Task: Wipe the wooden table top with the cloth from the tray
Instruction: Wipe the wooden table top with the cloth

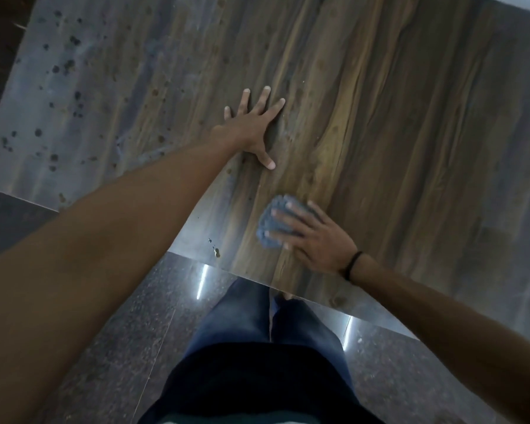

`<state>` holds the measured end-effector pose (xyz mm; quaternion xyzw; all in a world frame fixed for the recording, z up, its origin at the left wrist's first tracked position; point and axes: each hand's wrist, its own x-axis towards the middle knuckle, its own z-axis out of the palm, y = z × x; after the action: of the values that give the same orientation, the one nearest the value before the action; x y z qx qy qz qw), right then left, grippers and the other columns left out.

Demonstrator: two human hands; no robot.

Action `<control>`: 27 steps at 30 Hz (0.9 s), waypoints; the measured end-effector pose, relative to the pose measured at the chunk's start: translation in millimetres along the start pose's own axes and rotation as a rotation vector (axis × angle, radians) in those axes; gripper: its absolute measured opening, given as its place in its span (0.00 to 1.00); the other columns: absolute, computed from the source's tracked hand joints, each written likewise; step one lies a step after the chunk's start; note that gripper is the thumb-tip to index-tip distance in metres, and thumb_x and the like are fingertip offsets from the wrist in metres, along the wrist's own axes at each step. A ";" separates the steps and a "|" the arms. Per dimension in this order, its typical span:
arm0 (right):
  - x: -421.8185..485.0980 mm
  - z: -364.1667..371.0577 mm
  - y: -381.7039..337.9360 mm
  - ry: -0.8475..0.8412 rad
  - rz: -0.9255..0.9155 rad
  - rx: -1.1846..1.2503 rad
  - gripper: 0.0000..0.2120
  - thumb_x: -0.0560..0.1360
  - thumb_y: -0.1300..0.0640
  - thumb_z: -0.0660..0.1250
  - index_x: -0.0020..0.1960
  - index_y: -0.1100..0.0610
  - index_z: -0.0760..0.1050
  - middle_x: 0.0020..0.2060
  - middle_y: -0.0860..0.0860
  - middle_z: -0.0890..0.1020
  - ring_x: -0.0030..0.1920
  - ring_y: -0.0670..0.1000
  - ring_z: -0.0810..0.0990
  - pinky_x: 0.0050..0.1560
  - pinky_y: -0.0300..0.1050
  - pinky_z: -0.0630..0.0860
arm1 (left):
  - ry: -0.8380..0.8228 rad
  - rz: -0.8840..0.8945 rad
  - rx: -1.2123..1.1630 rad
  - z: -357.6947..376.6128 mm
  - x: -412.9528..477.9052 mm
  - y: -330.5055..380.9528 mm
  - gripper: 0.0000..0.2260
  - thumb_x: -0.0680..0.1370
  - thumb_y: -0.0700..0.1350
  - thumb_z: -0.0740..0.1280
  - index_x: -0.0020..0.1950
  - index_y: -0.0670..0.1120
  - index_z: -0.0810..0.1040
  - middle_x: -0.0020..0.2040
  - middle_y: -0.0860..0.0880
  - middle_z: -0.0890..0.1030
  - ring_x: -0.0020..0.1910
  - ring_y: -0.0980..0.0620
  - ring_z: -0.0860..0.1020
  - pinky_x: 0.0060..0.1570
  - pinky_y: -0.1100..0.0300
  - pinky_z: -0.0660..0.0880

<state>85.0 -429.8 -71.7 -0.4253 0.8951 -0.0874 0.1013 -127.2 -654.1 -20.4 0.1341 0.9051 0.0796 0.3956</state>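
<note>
A glossy wooden table top (395, 123) fills most of the view. A bunched blue-grey cloth (271, 223) lies on it near the front edge. My right hand (312, 237) presses flat on the cloth with straight fingers; a dark band circles the wrist. My left hand (251, 127) rests on the wood farther in, palm down and fingers spread. The tray is not in view.
Dark specks and stains dot the table's left part (58, 96). The table's front edge (257, 280) runs diagonally above a polished dark speckled floor (129, 325). My legs in blue jeans (257, 319) stand close to that edge.
</note>
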 end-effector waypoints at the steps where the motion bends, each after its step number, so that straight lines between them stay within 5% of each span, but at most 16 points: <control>1: -9.5 1.1 3.1 -0.041 -0.123 -0.031 0.26 0.84 0.46 0.55 0.81 0.41 0.55 0.82 0.49 0.54 0.82 0.57 0.49 0.78 0.65 0.51 | 0.006 -0.005 -0.010 5.2 -3.2 0.9 0.66 0.61 0.60 0.82 0.79 0.60 0.33 0.78 0.53 0.26 0.76 0.38 0.28 0.71 0.27 0.41; 3: -9.6 -4.2 23.5 -0.063 -0.140 -0.088 0.26 0.84 0.45 0.54 0.81 0.40 0.53 0.82 0.48 0.52 0.82 0.56 0.47 0.79 0.65 0.48 | 0.033 -0.022 -0.017 13.7 -9.2 4.3 0.65 0.61 0.59 0.82 0.79 0.59 0.33 0.78 0.53 0.27 0.76 0.38 0.29 0.71 0.27 0.41; 7: 10.5 -23.5 37.3 0.135 0.547 0.036 0.23 0.85 0.46 0.51 0.80 0.41 0.57 0.81 0.49 0.58 0.81 0.56 0.52 0.77 0.68 0.53 | 0.057 -0.060 -0.035 23.8 -18.9 12.5 0.65 0.61 0.60 0.82 0.80 0.58 0.35 0.79 0.52 0.29 0.77 0.37 0.31 0.71 0.27 0.43; 8: 12.6 -21.6 25.0 0.182 0.597 0.045 0.24 0.85 0.46 0.52 0.80 0.42 0.58 0.81 0.50 0.58 0.81 0.58 0.53 0.76 0.68 0.54 | 0.055 -0.067 -0.047 25.5 -21.9 13.6 0.65 0.61 0.60 0.82 0.80 0.58 0.35 0.79 0.52 0.28 0.77 0.37 0.31 0.71 0.27 0.42; 14: -35.4 12.4 -21.3 0.005 -0.135 -0.079 0.23 0.85 0.45 0.52 0.80 0.40 0.58 0.81 0.49 0.56 0.81 0.55 0.51 0.78 0.63 0.52 | 0.077 -0.083 -0.089 45.4 -32.5 10.2 0.65 0.61 0.59 0.82 0.80 0.59 0.35 0.79 0.52 0.28 0.77 0.37 0.30 0.72 0.27 0.41; 16: -32.1 2.9 9.2 0.007 -0.088 -0.132 0.24 0.85 0.44 0.50 0.80 0.39 0.54 0.81 0.48 0.55 0.82 0.56 0.50 0.78 0.64 0.50 | 0.104 -0.086 -0.090 50.5 -33.5 10.8 0.64 0.61 0.59 0.82 0.80 0.59 0.36 0.79 0.53 0.30 0.77 0.38 0.32 0.72 0.27 0.42; 20: -15.2 -18.8 27.5 0.168 0.524 0.023 0.24 0.85 0.46 0.51 0.80 0.42 0.57 0.81 0.50 0.58 0.81 0.58 0.53 0.76 0.67 0.54 | 0.123 -0.088 -0.103 47.9 -33.3 11.3 0.64 0.60 0.59 0.82 0.81 0.60 0.38 0.80 0.53 0.31 0.78 0.37 0.33 0.71 0.26 0.43; 22: -21.4 -1.8 -7.9 0.152 0.423 -0.007 0.25 0.85 0.46 0.52 0.81 0.43 0.56 0.81 0.51 0.56 0.81 0.59 0.52 0.77 0.67 0.54 | 0.116 -0.094 -0.101 45.8 -33.2 11.1 0.64 0.60 0.59 0.83 0.81 0.60 0.38 0.80 0.54 0.31 0.78 0.37 0.33 0.70 0.26 0.44; 24: -43.4 14.8 -37.0 0.068 0.115 -0.023 0.25 0.85 0.46 0.52 0.81 0.42 0.56 0.82 0.50 0.55 0.81 0.57 0.51 0.77 0.65 0.53 | 0.118 -0.092 -0.100 46.4 -33.3 10.4 0.64 0.60 0.58 0.82 0.81 0.60 0.38 0.80 0.54 0.32 0.78 0.37 0.33 0.70 0.26 0.44; 27: -56.7 16.1 -20.5 0.024 -0.121 -0.114 0.23 0.86 0.44 0.51 0.80 0.39 0.56 0.81 0.48 0.56 0.81 0.54 0.52 0.78 0.64 0.53 | 0.135 -0.074 -0.095 49.0 -34.5 9.9 0.63 0.61 0.59 0.82 0.81 0.60 0.39 0.80 0.53 0.33 0.78 0.37 0.34 0.70 0.26 0.44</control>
<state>139.4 -399.5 -76.2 -0.4828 0.8724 -0.0474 0.0605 -66.9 -653.4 -27.0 0.0761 0.9293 0.1164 0.3421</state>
